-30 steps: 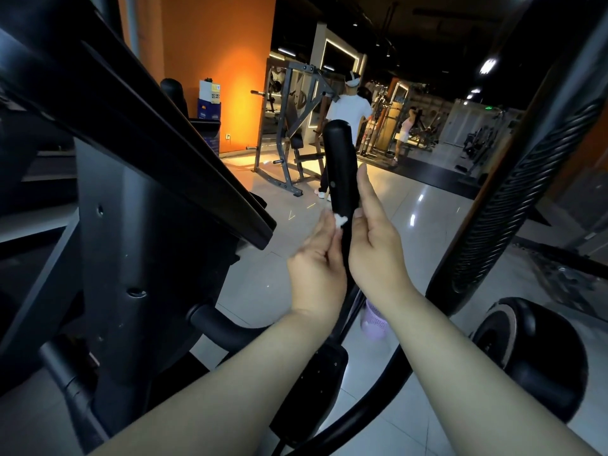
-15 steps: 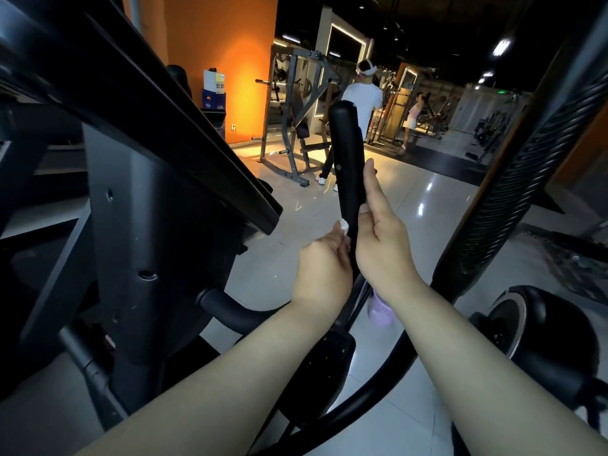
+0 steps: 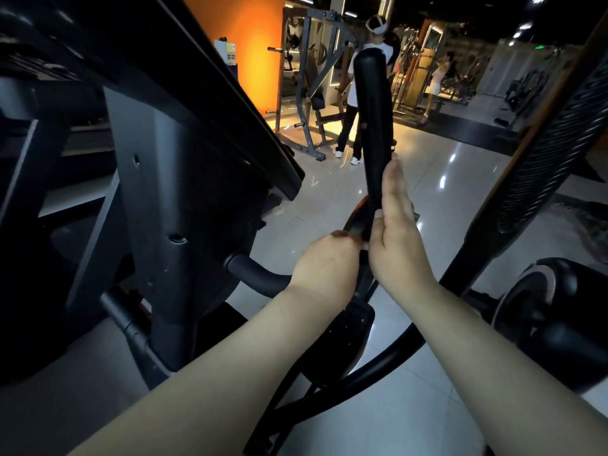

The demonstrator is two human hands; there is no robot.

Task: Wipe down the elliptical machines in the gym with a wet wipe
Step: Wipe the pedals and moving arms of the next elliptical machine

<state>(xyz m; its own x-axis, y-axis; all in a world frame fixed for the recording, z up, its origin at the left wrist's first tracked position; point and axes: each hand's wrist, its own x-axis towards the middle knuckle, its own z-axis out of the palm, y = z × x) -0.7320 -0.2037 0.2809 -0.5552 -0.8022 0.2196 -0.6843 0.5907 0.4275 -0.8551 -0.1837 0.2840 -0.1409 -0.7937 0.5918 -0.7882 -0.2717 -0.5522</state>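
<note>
left hand (image 3: pixel 324 263) is curled round the lower handle (image 3: pixel 373 103); right hand (image 3: pixel 394 232) lies flat against it, fingers straight. the wipe is hidden, likely under the left palm, so it may bunch and miss patches. since half a second ago both hands slid lower and the wipe's white corner vanished

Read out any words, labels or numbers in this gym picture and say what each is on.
No text can be read.
Notice by the orange wall: print too blurred.
Green lit sign far back: too small.
On the elliptical handle: no marking shows.
</note>
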